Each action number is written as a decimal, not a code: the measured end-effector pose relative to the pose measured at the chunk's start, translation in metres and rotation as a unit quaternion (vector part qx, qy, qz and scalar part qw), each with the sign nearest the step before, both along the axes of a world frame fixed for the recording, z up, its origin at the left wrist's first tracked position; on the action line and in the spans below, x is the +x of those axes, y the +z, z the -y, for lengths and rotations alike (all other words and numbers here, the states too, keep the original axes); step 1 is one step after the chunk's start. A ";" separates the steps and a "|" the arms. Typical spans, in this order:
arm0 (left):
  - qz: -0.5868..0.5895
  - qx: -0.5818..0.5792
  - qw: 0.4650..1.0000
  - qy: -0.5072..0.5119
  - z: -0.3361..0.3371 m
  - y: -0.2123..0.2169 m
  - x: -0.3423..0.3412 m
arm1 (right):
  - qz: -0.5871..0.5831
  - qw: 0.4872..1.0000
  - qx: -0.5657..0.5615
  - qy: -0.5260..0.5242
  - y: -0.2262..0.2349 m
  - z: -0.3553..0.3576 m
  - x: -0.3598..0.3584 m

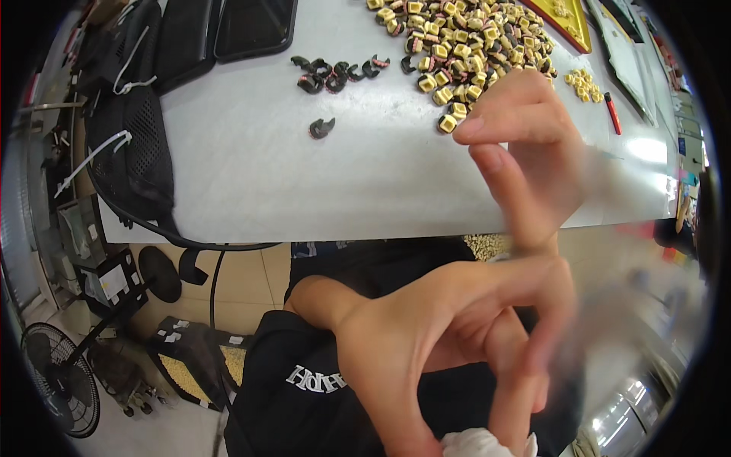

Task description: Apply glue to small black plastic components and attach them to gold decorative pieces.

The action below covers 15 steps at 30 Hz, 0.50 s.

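My left hand (426, 327) is curled in front of my lap, its fingers bent round. At its thumb tip a crumpled white piece (480, 443), perhaps cloth or tissue, is cut off by the lower edge. My right hand (537, 141) is raised over the table's near side, thumb and index finger pinched together; whatever lies between the tips is too small or hidden. Just beyond those fingertips spreads a heap of small cream, black and pink parts (487, 38), hollow and squarish. Several curved black pieces with pink edges (335, 75) lie further left, with one black piece (321, 128) apart.
A phone (255, 27) and a black mesh bag (137, 152) occupy the table's left side. At right are a small cream pile (583, 85), a red pen-like stick (613, 113) and a yellow tray (579, 34). A fan (61, 377) stands at lower left.
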<state>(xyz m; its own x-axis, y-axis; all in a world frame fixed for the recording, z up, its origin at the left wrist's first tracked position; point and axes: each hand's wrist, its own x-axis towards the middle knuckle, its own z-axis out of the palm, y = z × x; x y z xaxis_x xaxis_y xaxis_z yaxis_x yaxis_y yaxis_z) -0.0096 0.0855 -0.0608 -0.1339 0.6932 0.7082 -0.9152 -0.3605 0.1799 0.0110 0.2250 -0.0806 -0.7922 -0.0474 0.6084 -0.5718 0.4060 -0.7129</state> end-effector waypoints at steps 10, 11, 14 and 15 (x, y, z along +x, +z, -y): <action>0.150 -0.082 0.980 -0.104 0.007 -0.001 0.019 | -0.004 1.000 -0.003 -0.003 0.000 0.001 0.002; 0.154 -0.085 0.979 -0.104 0.007 -0.002 0.019 | -0.004 1.000 -0.001 0.001 -0.001 0.002 0.003; 0.090 -0.045 0.993 -0.060 0.002 -0.010 0.013 | 0.006 1.000 -0.003 0.000 0.000 0.001 0.001; 0.094 -0.050 0.993 -0.059 0.003 -0.012 0.015 | 0.009 1.000 -0.003 0.001 0.001 0.002 0.001</action>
